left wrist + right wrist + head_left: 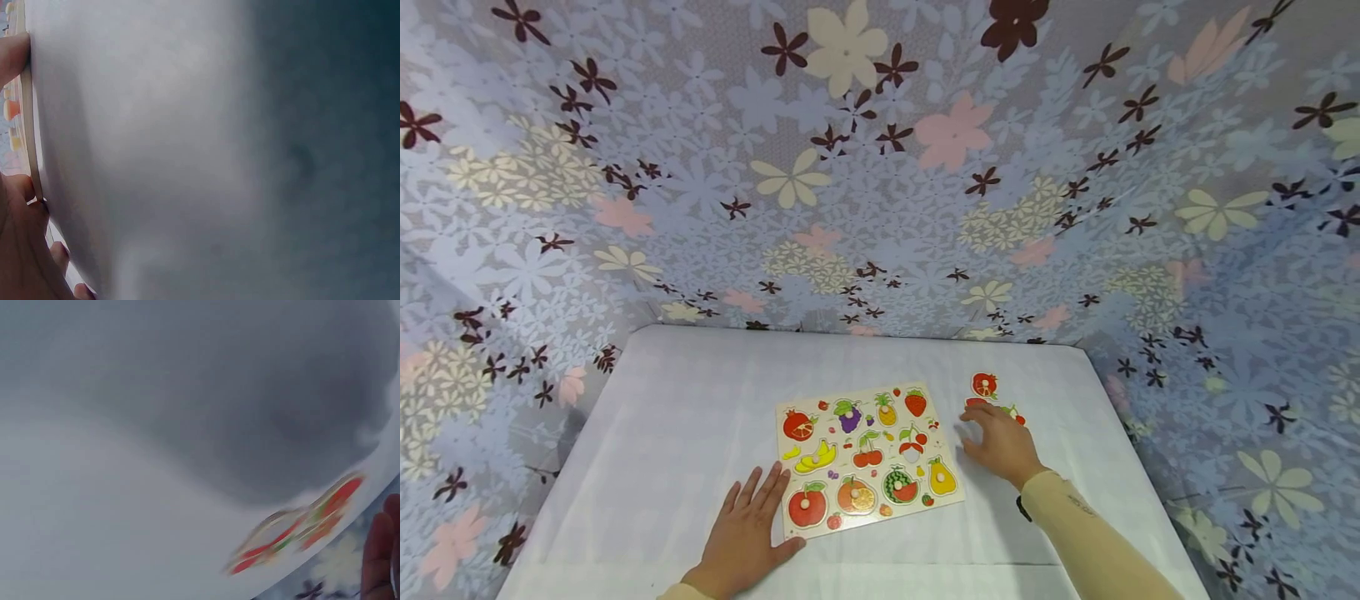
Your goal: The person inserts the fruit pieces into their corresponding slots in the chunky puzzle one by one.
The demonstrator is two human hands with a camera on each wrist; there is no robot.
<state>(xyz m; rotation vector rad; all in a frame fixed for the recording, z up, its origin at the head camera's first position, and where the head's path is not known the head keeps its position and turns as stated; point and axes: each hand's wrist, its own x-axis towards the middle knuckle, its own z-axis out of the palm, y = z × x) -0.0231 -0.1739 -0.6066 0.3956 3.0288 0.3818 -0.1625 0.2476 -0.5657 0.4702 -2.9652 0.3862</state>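
A fruit puzzle board [842, 449], pale with colourful fruit shapes, lies slightly tilted on the white-covered table. Several of its fruits carry small round knobs; an orange knob [11, 110] shows in the left wrist view. My left hand [741, 525] rests flat at the board's lower left, thumb and fingertips at its edge. Right of the board, my right hand [1002, 446] reaches over loose fruit pieces, thumb apart from the index finger. Beyond its fingertips lies a round red piece [984, 384]; a red and green piece [1017, 415] is partly hidden behind the hand. Nothing shows between the fingers.
The white table cover [700, 375] extends around the board. A flower-patterned cloth [865, 208] rises behind the table and along both sides. In the right wrist view, loose pieces [265, 545] lie near the table's edge, slightly blurred.
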